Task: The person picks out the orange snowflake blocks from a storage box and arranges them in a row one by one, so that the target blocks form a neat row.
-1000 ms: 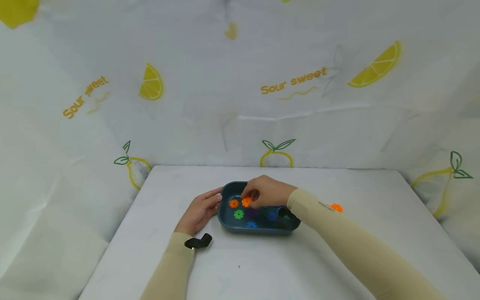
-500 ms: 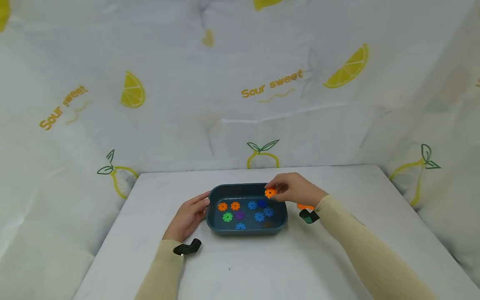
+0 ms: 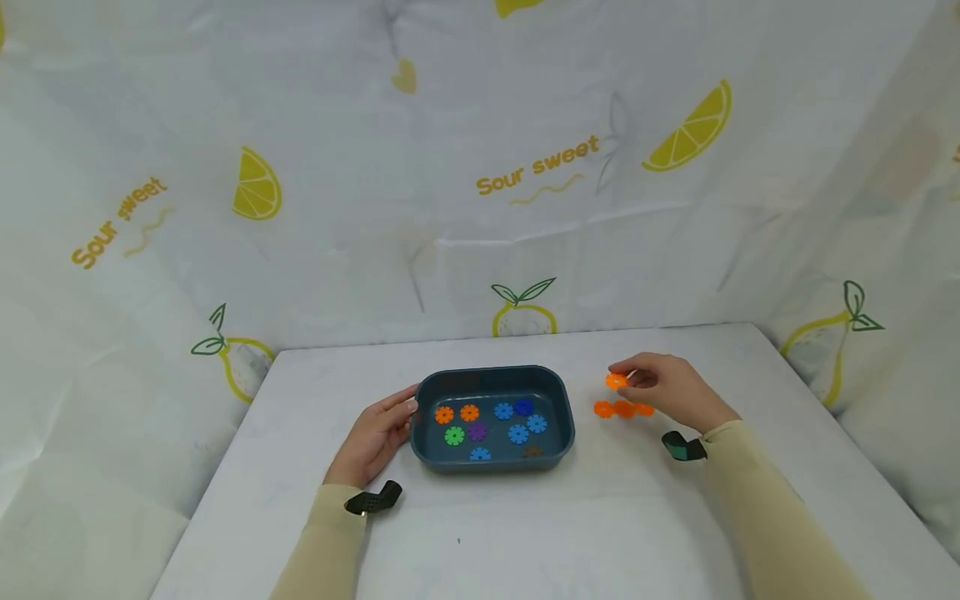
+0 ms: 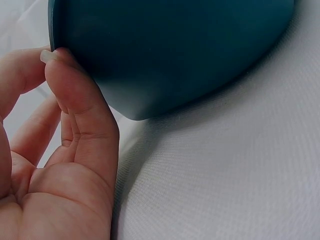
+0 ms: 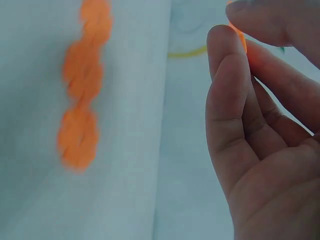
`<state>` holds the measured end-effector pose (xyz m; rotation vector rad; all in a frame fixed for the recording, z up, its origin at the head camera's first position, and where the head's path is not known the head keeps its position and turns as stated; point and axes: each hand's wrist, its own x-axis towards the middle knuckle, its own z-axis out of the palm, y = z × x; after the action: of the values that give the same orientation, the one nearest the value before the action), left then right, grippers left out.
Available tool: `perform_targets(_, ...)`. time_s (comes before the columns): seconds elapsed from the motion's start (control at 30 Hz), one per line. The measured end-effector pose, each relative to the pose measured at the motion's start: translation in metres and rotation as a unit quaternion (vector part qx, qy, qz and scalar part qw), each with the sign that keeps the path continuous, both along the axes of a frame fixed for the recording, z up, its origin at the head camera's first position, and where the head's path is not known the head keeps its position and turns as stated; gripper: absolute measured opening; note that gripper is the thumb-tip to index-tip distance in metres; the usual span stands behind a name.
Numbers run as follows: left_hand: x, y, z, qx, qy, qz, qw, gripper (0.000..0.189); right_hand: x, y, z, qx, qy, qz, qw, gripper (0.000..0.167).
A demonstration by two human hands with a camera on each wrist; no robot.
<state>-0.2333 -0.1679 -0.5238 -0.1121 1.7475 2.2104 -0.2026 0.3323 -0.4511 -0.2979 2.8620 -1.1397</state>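
A dark teal tray (image 3: 492, 467) stands mid-table with snowflake-shaped plastic discs inside, among them a green disc (image 3: 454, 436), a purple disc (image 3: 477, 431) and several blue ones. My left hand (image 3: 372, 440) holds its left end; in the left wrist view the thumb lies against the wall (image 4: 175, 50) near the rim. To the right of the tray, my right hand (image 3: 671, 392) pinches an orange snowflake disc (image 3: 617, 381) between thumb and fingers. Just under it on the table lies a row of orange discs (image 3: 624, 409), lined up edge to edge in the right wrist view.
The white table (image 3: 480, 542) runs back to a white cloth backdrop (image 3: 337, 208) printed with lemons and lettering. Two orange discs (image 3: 457, 414) lie inside the tray at its left. A brownish disc (image 3: 532, 452) sits near its front right wall.
My right hand has lifted an orange disc out of the tray and carried it right, over the orange row. My left hand stays at the tray's left end. The head view has shifted slightly.
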Motion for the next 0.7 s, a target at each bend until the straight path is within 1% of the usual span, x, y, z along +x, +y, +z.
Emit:
perform_targets(0.17, 0.001, 0.002, 0.001, -0.013, -0.002, 0.001, 0.9999, 0.052, 0.013, 0.028, -0.014, 0.016, 0.002, -0.034, 0.9993, 0.037)
perform_targets(0.37, 0.002, 0.0, 0.0, -0.006, -0.008, 0.004, 0.9999, 0.055, 0.02, 0.045, -0.025, 0.023, 0.001, -0.052, 0.9984, 0.039)
perform_targets(0.53, 0.003, 0.002, 0.001, -0.002, -0.003, 0.0, 1.0, 0.054, 0.024, 0.055, -0.029, 0.033, 0.0, -0.063, 0.9975, 0.041)
perform_targets(0.7, 0.003, 0.003, 0.003, 0.0, -0.003, 0.002, 1.0, 0.052, 0.027, 0.059, -0.029, 0.037, 0.001, -0.071, 0.9968, 0.043)
